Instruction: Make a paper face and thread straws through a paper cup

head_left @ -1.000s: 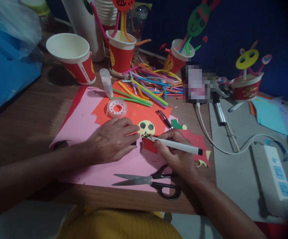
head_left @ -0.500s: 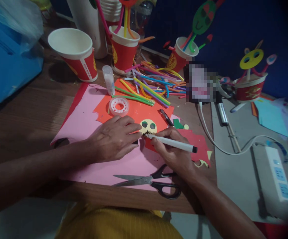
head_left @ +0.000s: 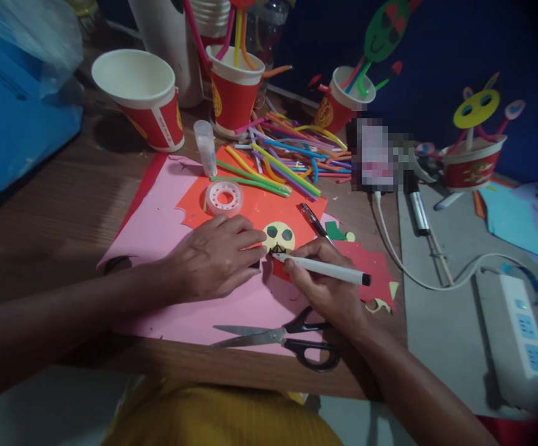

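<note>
A white marker (head_left: 334, 269) with a black end is held in my right hand (head_left: 325, 282), its tip on the lower part of a round yellow paper face (head_left: 278, 239). The face has two dark eyes with green above them and black lines at the mouth. My left hand (head_left: 220, 257) lies flat, fingers spread, its fingertips at the face's left edge. Beneath are orange paper (head_left: 255, 214) and pink paper (head_left: 152, 214). Scissors (head_left: 273, 337) lie partly open below my hands. A dark pen (head_left: 314, 220) rests above my right hand.
Colourful straws (head_left: 292, 155), a tape roll (head_left: 225, 197) and a small glue bottle (head_left: 205, 148) lie behind my hands. Red cups (head_left: 236, 99) stand at the back. A white cable (head_left: 385, 238) runs right to a power strip (head_left: 515, 328). Blue bag (head_left: 18, 124) at left.
The black mouth lines on the yellow face look fuller, and the marker tip has shifted slightly. The whole view has moved a little; my left hand stays on the paper.
</note>
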Available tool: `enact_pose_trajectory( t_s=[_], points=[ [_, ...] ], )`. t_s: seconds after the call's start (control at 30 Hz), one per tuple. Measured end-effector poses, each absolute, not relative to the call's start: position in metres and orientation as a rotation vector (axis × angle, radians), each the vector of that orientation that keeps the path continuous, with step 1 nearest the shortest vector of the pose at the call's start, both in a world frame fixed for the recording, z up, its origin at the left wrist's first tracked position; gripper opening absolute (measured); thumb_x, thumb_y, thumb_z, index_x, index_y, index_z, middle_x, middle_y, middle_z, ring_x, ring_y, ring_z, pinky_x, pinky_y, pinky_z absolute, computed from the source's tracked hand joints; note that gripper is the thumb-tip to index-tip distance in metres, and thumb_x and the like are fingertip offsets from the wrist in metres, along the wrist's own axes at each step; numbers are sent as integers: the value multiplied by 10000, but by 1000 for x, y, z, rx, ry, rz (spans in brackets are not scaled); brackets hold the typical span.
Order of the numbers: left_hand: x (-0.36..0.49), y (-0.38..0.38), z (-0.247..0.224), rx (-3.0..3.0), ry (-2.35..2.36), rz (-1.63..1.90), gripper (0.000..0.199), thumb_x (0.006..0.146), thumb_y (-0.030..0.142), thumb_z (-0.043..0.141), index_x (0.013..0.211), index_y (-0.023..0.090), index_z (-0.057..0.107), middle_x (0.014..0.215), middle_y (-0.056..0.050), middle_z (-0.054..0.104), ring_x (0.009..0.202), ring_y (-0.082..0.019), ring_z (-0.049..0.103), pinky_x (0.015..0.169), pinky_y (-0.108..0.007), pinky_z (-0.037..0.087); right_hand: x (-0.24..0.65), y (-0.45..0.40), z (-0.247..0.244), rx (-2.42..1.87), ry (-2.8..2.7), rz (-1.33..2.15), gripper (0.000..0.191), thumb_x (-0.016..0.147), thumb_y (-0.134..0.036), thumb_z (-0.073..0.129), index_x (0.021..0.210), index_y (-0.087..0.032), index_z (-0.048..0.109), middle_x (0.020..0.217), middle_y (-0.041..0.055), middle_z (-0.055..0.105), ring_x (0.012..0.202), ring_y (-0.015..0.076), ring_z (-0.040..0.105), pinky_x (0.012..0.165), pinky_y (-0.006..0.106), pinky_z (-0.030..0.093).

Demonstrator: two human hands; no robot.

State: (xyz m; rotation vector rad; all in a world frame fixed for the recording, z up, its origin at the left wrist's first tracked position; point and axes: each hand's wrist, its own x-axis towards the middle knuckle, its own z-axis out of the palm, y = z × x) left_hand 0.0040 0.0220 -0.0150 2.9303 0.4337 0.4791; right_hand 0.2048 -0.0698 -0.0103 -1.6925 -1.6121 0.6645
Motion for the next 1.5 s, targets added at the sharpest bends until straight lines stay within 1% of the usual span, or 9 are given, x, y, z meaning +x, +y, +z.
enact_pose_trajectory(
  t_s=[0.17,0.33,0.5,0.67,0.93,1.03,1.23,1.37,1.5],
  points=[
    [4,23,-15,2940,425,480,200,888,274,505,994,156,626,1073,-75,653,962,-247,534,818,-401,417,208,-70,-13,-1660,-1277,806,121,823,-307,640,798,-222,558,692,-7,660,585,133,610,534,254,480],
    [3,23,-17,2905,398,585,192,881,258,517,981,144,634,1057,-86,662,953,-251,554,834,-418,431,218,-61,-13,-1440,-1018,773,116,828,-273,634,869,-223,538,624,-48,624,526,106,576,509,221,464],
    [0,24,-20,2794,411,689,202,883,223,525,1031,140,633,1070,-106,659,1003,-238,578,885,-394,448,227,-57,-12,-1392,-915,793,137,825,-295,635,893,-223,540,667,-36,639,581,101,582,559,215,464],
    [-3,26,-12,2680,421,771,183,866,189,553,1015,131,643,1084,-132,640,994,-223,596,858,-360,479,228,-58,-11,-1290,-855,866,122,864,-342,571,888,-224,557,677,-26,652,580,105,584,561,225,463],
    [-6,24,6,2582,526,865,166,872,188,538,976,115,645,823,-72,698,765,-166,636,708,-275,485,228,-62,-1,-1241,-894,867,109,872,-299,526,828,-206,562,554,-57,561,500,93,504,487,205,416],
    [-6,20,10,2471,605,787,193,881,223,522,984,125,653,843,-56,705,743,-143,645,678,-230,487,226,-66,-1,-1220,-927,909,67,858,-277,546,864,-211,542,568,-57,584,525,107,540,544,233,448],
    [0,6,22,2070,858,364,253,896,317,475,1021,179,646,800,6,678,622,-102,572,548,-191,442,220,-73,-3,-1205,-1003,1094,122,814,-297,641,857,-204,575,766,1,690,693,146,642,657,275,495],
    [1,2,23,1925,843,291,282,901,365,470,1057,195,631,957,-17,680,785,-133,593,663,-216,464,218,-77,0,-1084,-1042,1213,170,817,-360,637,866,-202,601,768,9,695,699,157,641,652,285,501],
    [0,3,20,1883,822,227,268,900,362,469,1041,204,633,918,-7,677,784,-137,590,684,-227,459,217,-78,3,-1087,-1085,1227,196,823,-391,621,841,-195,617,717,8,686,671,157,626,629,281,496]
  ],
)
